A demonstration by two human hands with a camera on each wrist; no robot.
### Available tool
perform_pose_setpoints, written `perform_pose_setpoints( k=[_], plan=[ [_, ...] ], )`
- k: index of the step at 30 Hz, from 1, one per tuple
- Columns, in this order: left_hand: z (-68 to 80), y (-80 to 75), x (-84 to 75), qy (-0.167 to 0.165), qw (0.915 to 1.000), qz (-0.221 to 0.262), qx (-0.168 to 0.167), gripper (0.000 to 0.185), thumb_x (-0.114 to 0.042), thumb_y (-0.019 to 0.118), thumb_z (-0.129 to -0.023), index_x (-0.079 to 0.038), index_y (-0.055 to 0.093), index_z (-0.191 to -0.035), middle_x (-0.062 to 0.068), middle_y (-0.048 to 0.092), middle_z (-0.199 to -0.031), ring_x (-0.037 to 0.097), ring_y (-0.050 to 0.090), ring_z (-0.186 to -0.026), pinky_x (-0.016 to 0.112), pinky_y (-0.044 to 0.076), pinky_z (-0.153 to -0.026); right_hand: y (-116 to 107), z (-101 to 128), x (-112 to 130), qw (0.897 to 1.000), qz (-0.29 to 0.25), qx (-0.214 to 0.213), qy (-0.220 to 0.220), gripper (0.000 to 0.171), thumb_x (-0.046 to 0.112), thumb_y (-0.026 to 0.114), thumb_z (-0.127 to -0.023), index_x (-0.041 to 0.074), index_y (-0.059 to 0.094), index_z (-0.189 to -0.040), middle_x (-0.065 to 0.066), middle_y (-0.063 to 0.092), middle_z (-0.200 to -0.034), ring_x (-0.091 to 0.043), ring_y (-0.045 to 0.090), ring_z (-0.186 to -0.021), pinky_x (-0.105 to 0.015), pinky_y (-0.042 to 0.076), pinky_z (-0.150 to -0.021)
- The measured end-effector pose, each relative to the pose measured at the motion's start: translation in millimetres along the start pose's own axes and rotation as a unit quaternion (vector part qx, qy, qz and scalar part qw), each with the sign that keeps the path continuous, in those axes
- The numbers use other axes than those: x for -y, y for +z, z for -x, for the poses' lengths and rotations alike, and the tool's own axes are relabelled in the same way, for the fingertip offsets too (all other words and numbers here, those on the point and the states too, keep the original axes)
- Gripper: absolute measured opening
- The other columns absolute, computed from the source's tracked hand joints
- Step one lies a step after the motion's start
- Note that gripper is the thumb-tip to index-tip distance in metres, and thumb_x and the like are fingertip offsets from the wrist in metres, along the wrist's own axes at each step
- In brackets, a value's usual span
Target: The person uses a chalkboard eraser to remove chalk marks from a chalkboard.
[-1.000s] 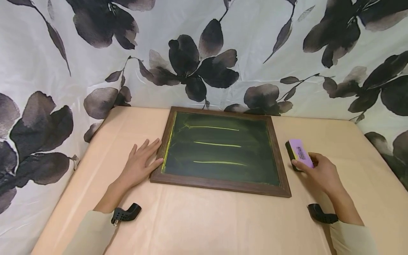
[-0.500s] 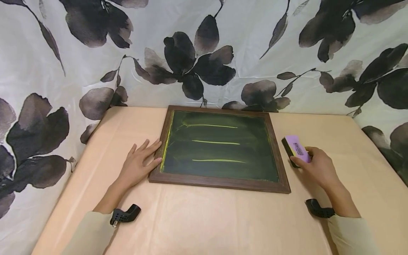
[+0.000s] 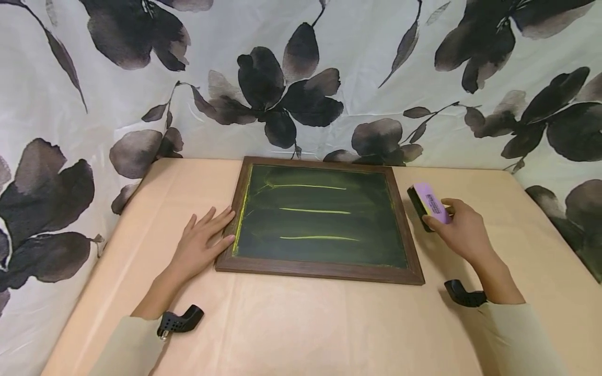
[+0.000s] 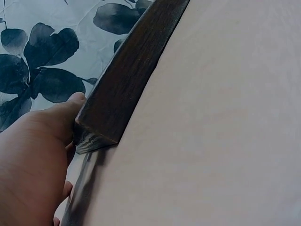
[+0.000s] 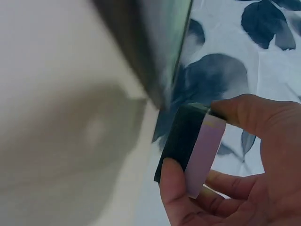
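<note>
- Now, a chalkboard (image 3: 321, 219) is seen lying flat on the table (image 3: 301, 324), near the far edge, and it is enclosed by a dark brown wooden frame (image 3: 320, 272) with a visible grain.
- Inside the frame, a dark green writing surface is held; it looks dull and smeared, and three thin yellowish chalk lines (image 3: 314, 211) are drawn across it, one under the other.
- A yellow chalk trace is also noticed along the inner left border of the frame.
- The left hand (image 3: 203, 243) is laid flat on the table with straight, slightly spread fingers; the fingertips are pressed against the left side of the frame, and nothing is gripped by it.
- In the left wrist view, the thumb (image 4: 70, 106) is shown touching the corner of the frame, which looks thick and square-edged.
- The right hand (image 3: 463, 230) is curled around an eraser (image 3: 429, 204), which is pinched between the thumb and the other fingers.
- The eraser is held just beside the right side of the frame, close above the table; whether it touches the table cannot be told.
- The eraser is a small rectangular block, with a smooth lilac top that carries a small printed label and a black felt-like layer under it.
- The table is covered by a smooth, matt peach sheet with soft folds.
- Behind the table, a white cloth (image 3: 376, 78) printed with large black and grey flowers is hung; it looks thin and a little wrinkled.
</note>
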State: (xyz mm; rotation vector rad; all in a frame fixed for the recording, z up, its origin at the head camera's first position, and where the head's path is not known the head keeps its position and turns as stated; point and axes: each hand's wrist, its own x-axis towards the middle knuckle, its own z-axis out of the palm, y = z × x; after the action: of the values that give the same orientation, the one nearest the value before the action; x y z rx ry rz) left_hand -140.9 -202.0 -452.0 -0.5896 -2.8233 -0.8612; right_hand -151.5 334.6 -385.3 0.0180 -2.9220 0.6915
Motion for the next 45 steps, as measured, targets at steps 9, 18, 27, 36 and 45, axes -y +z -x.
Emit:
perform_pose_setpoints(
  k=[9, 18, 27, 36, 45],
  plan=[
    [11.7, -1.1, 4.9, -0.003, 1.0000, -0.007, 0.001, 0.065, -0.043, 0.060, -0.092, -0.016, 0.040, -0.148, 0.005, 0.037, -0.151, 0.037, 0.024, -0.140, 0.061, 0.004, -0.111, 16.8, -26.1, 46.2, 0.997, -0.023, 0.059, -0.040, 0.063, 0.028, 0.072, -0.085, -0.013, 0.050, -0.127, -0.030, 0.061, -0.100, -0.034, 0.059, -0.078, -0.032, 0.045, -0.055],
    [9.0, 1.6, 1.9, 0.003, 1.0000, 0.000, 0.004, 0.065, -0.042, 0.059, -0.093, -0.016, 0.039, -0.149, 0.006, 0.035, -0.151, 0.037, 0.022, -0.141, 0.061, 0.003, -0.111, 40.0, -51.5, 63.3, 0.994, -0.023, 0.081, -0.063, 0.060, 0.033, 0.069, -0.086, -0.009, 0.056, -0.127, -0.024, 0.062, -0.103, -0.031, 0.054, -0.082, -0.035, 0.042, -0.060],
    [6.7, 2.1, -1.3, 0.001, 1.0000, 0.002, 0.004, 0.065, -0.041, 0.060, -0.092, -0.015, 0.040, -0.148, 0.006, 0.035, -0.151, 0.037, 0.022, -0.141, 0.061, 0.002, -0.111, 55.7, -62.8, 72.1, 0.994, -0.012, 0.065, -0.090, 0.054, 0.026, 0.070, -0.082, -0.009, 0.060, -0.122, -0.024, 0.062, -0.104, -0.029, 0.055, -0.079, -0.036, 0.044, -0.060],
    [2.5, -1.2, -3.3, -0.005, 0.9998, -0.007, 0.017, 0.064, -0.042, 0.058, -0.094, -0.016, 0.038, -0.149, 0.005, 0.034, -0.152, 0.037, 0.020, -0.141, 0.060, 0.001, -0.111, 63.3, -74.5, 74.8, 0.991, -0.036, 0.064, -0.115, 0.054, 0.023, 0.073, -0.081, -0.010, 0.061, -0.121, -0.022, 0.059, -0.097, -0.030, 0.053, -0.082, -0.036, 0.043, -0.063],
    [0.5, -1.6, -4.8, -0.003, 0.9998, -0.008, 0.019, 0.064, -0.043, 0.057, -0.094, -0.017, 0.038, -0.149, 0.006, 0.033, -0.152, 0.036, 0.020, -0.141, 0.061, 0.002, -0.111, 72.6, -87.1, 95.4, 0.990, -0.037, 0.087, -0.107, 0.056, 0.026, 0.073, -0.081, -0.007, 0.060, -0.124, -0.020, 0.061, -0.102, -0.029, 0.051, -0.088, -0.039, 0.042, -0.070]
  ],
)
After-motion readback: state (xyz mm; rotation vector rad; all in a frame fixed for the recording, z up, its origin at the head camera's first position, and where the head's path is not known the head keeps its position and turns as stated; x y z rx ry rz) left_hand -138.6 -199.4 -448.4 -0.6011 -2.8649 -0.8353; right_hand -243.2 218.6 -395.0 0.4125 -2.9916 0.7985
